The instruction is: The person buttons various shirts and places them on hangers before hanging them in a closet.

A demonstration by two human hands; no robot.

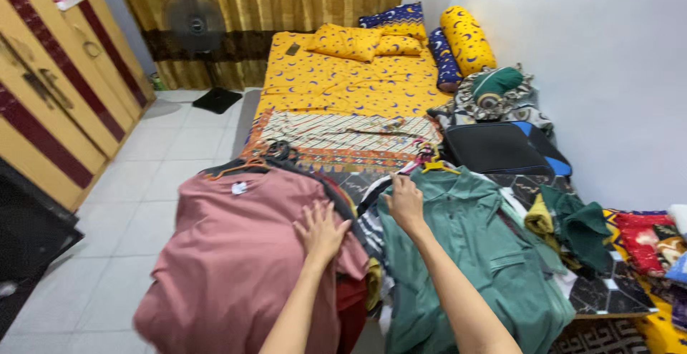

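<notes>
On pink shirt (236,254), left hand (320,231); right hand (404,202) on green shirt (472,254)

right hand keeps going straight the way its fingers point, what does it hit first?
Probably the yellow hanger at the green shirt collar, just beyond the right hand. Past that, the patterned cloth on the bed. Depth is hard to judge.
</notes>
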